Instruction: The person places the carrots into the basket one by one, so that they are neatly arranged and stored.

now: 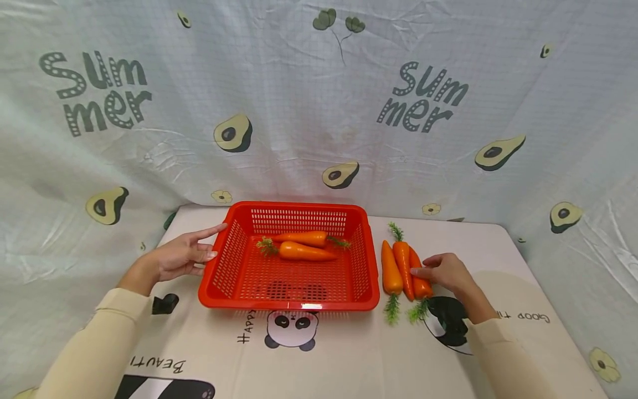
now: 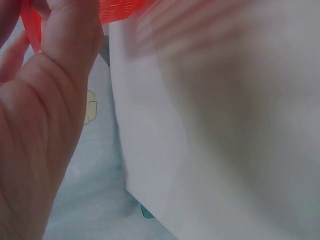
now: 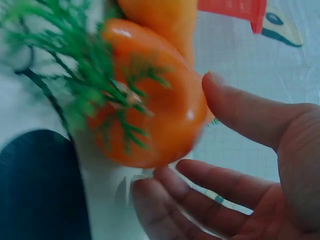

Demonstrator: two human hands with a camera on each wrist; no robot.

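Observation:
A red plastic basket [image 1: 289, 305] stands on the table, holding two orange carrots [image 1: 306, 252] with green tops. My left hand [image 1: 181, 255] is at its left rim; the fingers touch the rim from outside, one stretched along it. In the left wrist view that hand is largely cropped beside the red rim [image 2: 31, 25]. Three carrots [image 1: 392, 269] lie close together right of the basket. Around the rightmost carrot [image 3: 165, 110] is my right hand [image 1: 448, 271], its thumb touching one side and its fingers spread loosely by the other.
A white table [image 1: 349, 360] with panda prints bears everything. Behind and beside it hangs a pale curtain [image 1: 299, 100] printed with avocados and lettering. The table's right edge lies beyond the right forearm.

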